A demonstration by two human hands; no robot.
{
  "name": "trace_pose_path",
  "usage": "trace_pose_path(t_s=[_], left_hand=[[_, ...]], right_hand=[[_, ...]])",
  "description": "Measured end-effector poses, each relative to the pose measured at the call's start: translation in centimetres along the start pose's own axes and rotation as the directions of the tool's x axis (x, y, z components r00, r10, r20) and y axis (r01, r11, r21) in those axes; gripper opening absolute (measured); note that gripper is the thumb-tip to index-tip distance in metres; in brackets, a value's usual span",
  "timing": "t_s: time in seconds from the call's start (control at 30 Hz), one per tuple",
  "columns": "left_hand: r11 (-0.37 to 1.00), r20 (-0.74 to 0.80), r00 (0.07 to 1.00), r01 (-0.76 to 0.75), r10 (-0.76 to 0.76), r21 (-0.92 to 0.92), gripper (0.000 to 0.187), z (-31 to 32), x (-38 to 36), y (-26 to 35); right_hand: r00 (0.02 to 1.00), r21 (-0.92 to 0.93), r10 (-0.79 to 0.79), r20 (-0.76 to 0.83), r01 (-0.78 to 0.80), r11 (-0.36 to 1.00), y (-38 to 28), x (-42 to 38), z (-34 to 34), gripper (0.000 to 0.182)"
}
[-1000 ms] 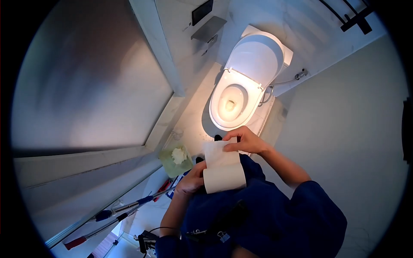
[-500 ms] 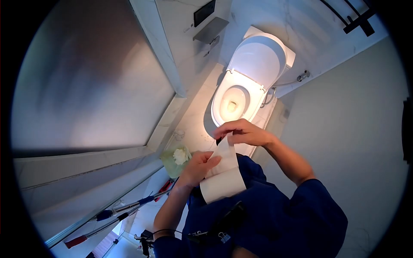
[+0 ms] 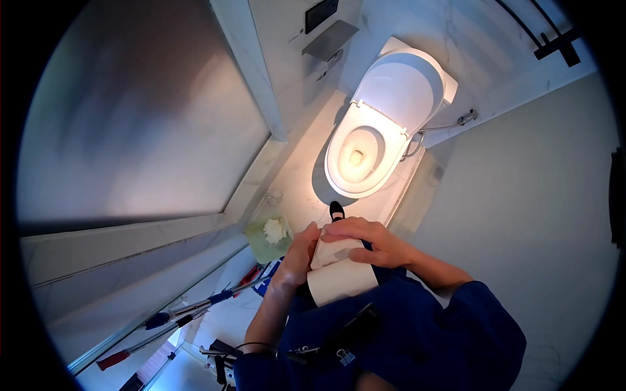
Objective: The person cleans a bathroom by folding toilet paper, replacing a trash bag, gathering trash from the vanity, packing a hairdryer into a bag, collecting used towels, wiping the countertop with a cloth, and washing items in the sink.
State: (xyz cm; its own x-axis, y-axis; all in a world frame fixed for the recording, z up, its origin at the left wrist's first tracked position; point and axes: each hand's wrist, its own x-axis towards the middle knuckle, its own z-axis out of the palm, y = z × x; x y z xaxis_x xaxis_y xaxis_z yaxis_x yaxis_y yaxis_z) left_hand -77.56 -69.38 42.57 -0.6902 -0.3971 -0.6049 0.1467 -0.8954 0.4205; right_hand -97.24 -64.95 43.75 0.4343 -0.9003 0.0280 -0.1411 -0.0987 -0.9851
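The left hand (image 3: 297, 257) stands along the left edge of the paper (image 3: 328, 254), fingers together, perhaps to steady it; whether it grips, I cannot tell. The right hand (image 3: 381, 244) is narrow, holding the paper, its fingers over the far edge and thumb near the roll (image 3: 342, 281), likely to keep the sheet from slipping.

At the left, poles (image 3: 220, 297) slant near the wall, with their far ends hard to trace. Right of them, the bin (image 3: 261, 248) holds a white wad (image 3: 274, 231); whatever lies under that is hidden. The roll lies sideways against the blue clothes (image 3: 404, 326), which seem to brace it; its underside is hidden. Beyond the hands, a shoe (image 3: 336, 209) is partly covered. Farther right, the toilet (image 3: 332, 161) has its lid (image 3: 401, 85) raised.
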Motion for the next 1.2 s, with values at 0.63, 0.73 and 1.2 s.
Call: trace_pose_path(t_s=[0.63,0.73,1.2], left_hand=[[0.698,0.057,0.797,-0.559,0.602,0.447,0.05,-2.7,-1.8,0.6],[0.91,0.043,0.919,-0.394,0.392,0.125,0.064,-2.3,1.6,2.8],[0.25,-0.136,0.281,-0.425,0.95,0.87,0.071,-11.2,30.9,10.3]], right_hand=[[0.952,-0.467,-0.3,-0.062,0.238,0.851,-1.2,0.3,-2.1,0.041],[0.913,-0.575,-0.402,0.068,0.365,0.732,-0.8,1.9,-3.1,0.039],[0.764,-0.172,0.185,-0.618,-0.36,0.917,17.0,-1.6,-9.7,0.032]])
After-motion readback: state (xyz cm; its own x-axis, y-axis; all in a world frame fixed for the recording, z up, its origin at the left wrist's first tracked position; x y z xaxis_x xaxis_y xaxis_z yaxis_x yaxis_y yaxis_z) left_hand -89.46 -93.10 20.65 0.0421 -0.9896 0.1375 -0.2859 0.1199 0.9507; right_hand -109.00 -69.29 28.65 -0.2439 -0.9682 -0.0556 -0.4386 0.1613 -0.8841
